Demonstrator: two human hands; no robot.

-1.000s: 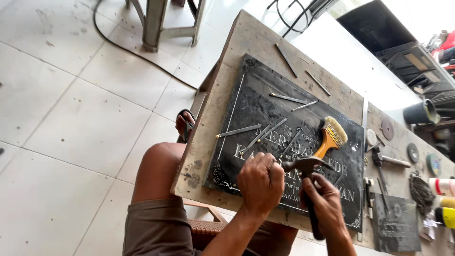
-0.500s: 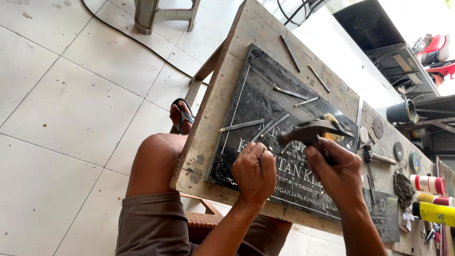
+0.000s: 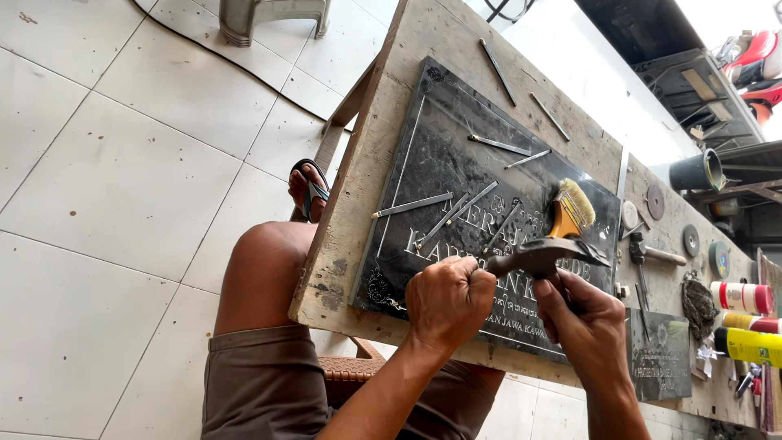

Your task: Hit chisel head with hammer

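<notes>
— What lies around the work on the counter [image 3: 383, 163]?

— A paintbrush [image 3: 568, 213] with an orange handle sits at about two o'clock on the slab, bristles up. Loose metal rods [image 3: 497, 69] rest near twelve o'clock. Round discs [image 3: 656, 201] lie at three o'clock, with spray cans [image 3: 743, 297] beyond them at the far edge.

— And off the counter?

— White floor tiles [image 3: 106, 163] fill nine o'clock, a black cable [image 3: 204, 50] crossing them. A stool's legs [image 3: 273, 15] stand at eleven o'clock, and a dark bucket [image 3: 698, 172] at two.

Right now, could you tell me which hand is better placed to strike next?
Probably the right hand: it holds the hammer raised beside the left hand, fisted low on the black plaque.
</notes>
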